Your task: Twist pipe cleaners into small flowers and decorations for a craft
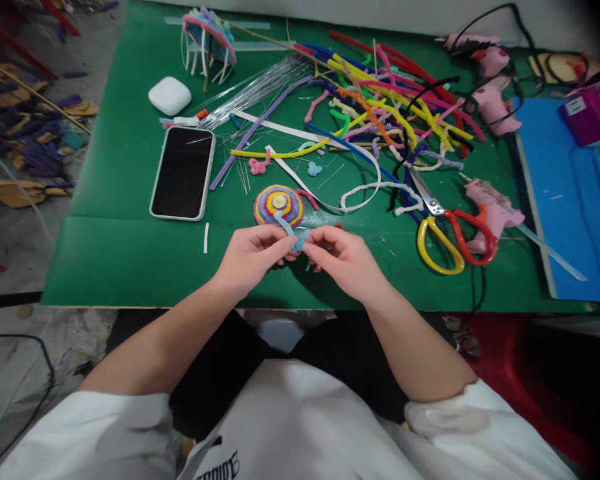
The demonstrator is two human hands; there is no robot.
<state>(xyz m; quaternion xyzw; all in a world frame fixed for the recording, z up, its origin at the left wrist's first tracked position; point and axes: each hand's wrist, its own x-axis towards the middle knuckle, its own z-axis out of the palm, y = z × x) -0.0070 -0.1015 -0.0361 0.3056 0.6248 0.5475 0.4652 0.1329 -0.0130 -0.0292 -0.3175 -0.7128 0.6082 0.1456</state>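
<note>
My left hand [255, 257] and my right hand [347, 260] meet near the table's front edge, fingertips pinching a light blue pipe cleaner [286, 225] between them. One end of it sticks up from the left fingertips; the rest is bent into a small shape partly hidden by the fingers. Just beyond them lies a round coil [266, 203] of striped yellow, pink, blue and purple, with a pink strand at its right. Farther back sit a small pink looped piece [257, 166] and a small blue looped piece [314, 169].
On the green table [105, 267] are a phone [183, 173], a white case [169, 96], scissors [435, 207], a pink glue gun [495, 207], a pile of coloured pipe cleaners [400, 100] and a small umbrella-like piece [210, 37]. A blue board [565, 220] lies at right.
</note>
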